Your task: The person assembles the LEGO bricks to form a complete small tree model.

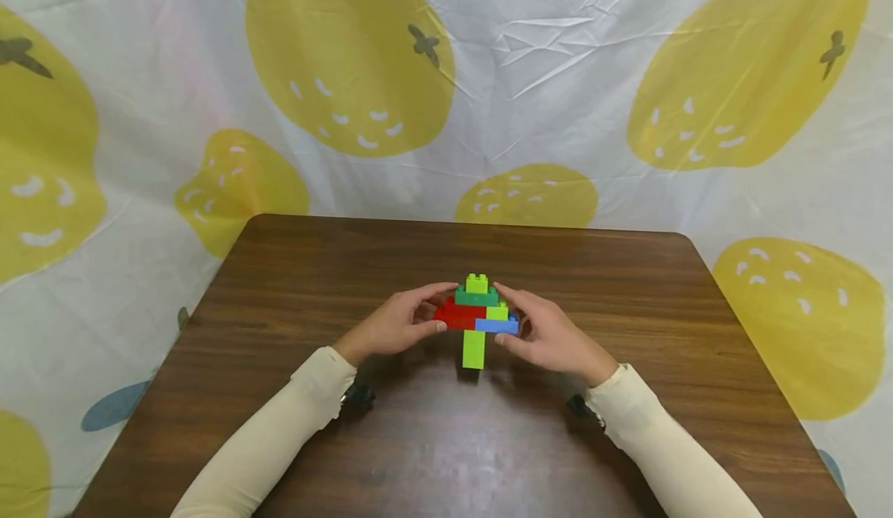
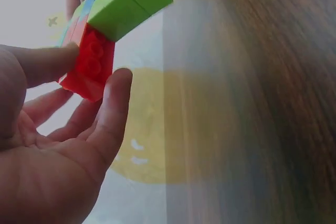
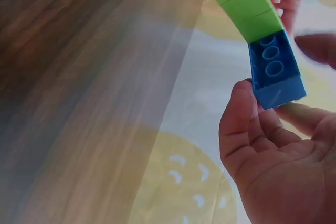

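A tree-shaped model of toy building bricks [image 1: 463, 316] is between my two hands above the table. Its trunk of lime bricks [image 1: 474, 350] points down. Over that are a red layer and a blue brick [image 1: 497, 326], then a green brick [image 1: 477, 298] and a lime brick [image 1: 477, 284] on top. My left hand [image 1: 391, 324] pinches the red end, thumb on the near side and fingers behind. My right hand [image 1: 554, 338] holds the blue end, its fingers curled round it. In the right wrist view, the hollow underside of the blue brick [image 3: 274, 66] shows.
A dark brown wooden table [image 1: 474, 440] with rounded far corners lies under the hands. Behind and beside it hangs a white cloth [image 1: 537, 107] with large yellow fruit prints. Dark devices [image 1: 359, 398] are worn under both wrists.
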Demonstrator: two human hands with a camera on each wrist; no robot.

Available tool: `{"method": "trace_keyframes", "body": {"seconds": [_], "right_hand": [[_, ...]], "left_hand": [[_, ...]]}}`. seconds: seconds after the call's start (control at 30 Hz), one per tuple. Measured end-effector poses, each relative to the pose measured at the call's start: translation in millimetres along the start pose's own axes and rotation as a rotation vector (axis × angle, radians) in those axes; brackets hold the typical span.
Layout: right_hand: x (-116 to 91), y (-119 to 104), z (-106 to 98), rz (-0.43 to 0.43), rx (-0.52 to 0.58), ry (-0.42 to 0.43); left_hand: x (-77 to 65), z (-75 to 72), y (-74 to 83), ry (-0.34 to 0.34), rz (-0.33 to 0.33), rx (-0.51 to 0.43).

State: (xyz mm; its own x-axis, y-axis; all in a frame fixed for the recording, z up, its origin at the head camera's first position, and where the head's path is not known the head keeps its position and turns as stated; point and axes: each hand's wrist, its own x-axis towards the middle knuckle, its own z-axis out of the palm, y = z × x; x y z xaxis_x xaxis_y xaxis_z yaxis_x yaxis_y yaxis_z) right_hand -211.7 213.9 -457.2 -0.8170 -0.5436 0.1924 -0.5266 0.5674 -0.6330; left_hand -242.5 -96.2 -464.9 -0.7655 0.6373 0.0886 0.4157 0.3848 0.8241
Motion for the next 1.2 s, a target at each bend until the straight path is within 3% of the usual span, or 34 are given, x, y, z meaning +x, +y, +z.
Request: {"method": "trace_keyframes", "body": {"seconds": [0.13, 0.43, 0.9, 1.2], "right_hand": [[2.3, -0.5, 0.8, 0.006, -0.009, 0.009], [5.8, 0.4, 0.4, 0.018, 0.077, 0.039], [19.3, 11.5, -0.4, 0.02, 0.083, 0.049], [32.2, 21.6, -1.4, 0.109, 0.084, 0.012]], "left_hand": [[2.1, 0.8, 0.7, 0.004, -0.028, 0.002], [7.5, 2.3, 5.6, 0.036, -0.027, 0.041], [16.8, -5.5, -2.4, 0.048, -0.04, 0.031], [29.4, -11.4, -10.3, 0.025, -0.097, 0.004]]}}
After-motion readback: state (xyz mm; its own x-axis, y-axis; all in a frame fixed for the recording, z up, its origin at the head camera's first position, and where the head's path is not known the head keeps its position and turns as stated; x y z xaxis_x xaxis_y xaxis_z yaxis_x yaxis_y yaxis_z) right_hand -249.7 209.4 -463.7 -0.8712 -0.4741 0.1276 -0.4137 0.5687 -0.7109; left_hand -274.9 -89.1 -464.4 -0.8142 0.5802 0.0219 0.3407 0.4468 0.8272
